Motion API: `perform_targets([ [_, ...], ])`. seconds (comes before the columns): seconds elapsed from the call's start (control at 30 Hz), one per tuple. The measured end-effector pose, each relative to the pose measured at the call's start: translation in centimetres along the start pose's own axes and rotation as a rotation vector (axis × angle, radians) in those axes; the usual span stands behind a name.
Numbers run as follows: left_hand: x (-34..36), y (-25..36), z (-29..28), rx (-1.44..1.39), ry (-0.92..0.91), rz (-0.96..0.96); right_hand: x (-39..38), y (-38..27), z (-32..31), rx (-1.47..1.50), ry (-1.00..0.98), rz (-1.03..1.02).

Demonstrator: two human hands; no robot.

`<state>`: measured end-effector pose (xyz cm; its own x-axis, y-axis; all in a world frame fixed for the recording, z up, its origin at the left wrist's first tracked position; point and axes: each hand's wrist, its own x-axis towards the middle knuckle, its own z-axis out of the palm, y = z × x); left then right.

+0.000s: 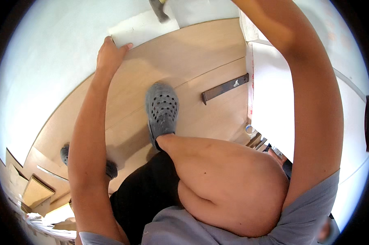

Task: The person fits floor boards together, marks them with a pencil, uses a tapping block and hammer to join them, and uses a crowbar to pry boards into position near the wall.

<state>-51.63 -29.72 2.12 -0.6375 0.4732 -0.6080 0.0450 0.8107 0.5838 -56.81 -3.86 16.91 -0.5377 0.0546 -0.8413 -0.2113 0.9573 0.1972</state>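
My left hand grips the left end of a cream strip, its fingers curled at the end and thumb along the lower edge. The strip lies where the white surface meets tan boards. A dark hammer head hangs over the strip at the top edge. My right arm reaches up out of the picture, so that hand is not visible. A dark flat metal bar with a bent end lies on the boards. My grey perforated clog stands on them below the strip.
White panels border the right side. Wood offcuts and papers are piled at lower left. A small round object and narrow pieces lie beside my knee. Part of another person shows at the lower right.
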Motion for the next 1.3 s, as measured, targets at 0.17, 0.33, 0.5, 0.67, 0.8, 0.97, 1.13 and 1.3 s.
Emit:
perform_targets([
  [0.17, 0.1, 0.0, 0.4, 0.03, 0.021, 0.022, 0.8, 3.1, -0.3, 0.243, 0.594, 0.182],
  [0.33, 0.2, 0.3, 0.4, -0.023, 0.0, 0.029, 4.8, 2.2, 2.2, 0.015, 0.356, 0.037],
  [0.5, -0.3, 0.1, 0.4, 0.015, 0.042, 0.027, 2.4, 2.0, -2.5, 0.189, 0.239, -0.01],
  [0.67, -0.5, 0.9, 0.8, 0.0, 0.029, 0.046, 6.6, 3.8, 0.6, 0.073, 0.467, -0.012],
  [0.8, -0.5, -0.9, 0.3, 0.015, 0.063, 0.034, 2.7, -1.2, -2.5, -0.109, 0.183, -0.162],
  [0.97, -0.1, 0.4, 1.1, 0.021, 0.042, 0.052, 5.6, 3.3, 0.0, 0.134, 0.614, -0.062],
  [1.13, -0.6, 0.1, 0.4, 0.022, 0.028, -0.021, 3.5, -0.6, -0.4, 0.02, 0.046, -0.058],
  [1.3, -0.5, 0.9, 0.7, 0.011, 0.067, 0.03, 2.3, 1.3, -0.4, 0.009, 0.152, -0.11],
])
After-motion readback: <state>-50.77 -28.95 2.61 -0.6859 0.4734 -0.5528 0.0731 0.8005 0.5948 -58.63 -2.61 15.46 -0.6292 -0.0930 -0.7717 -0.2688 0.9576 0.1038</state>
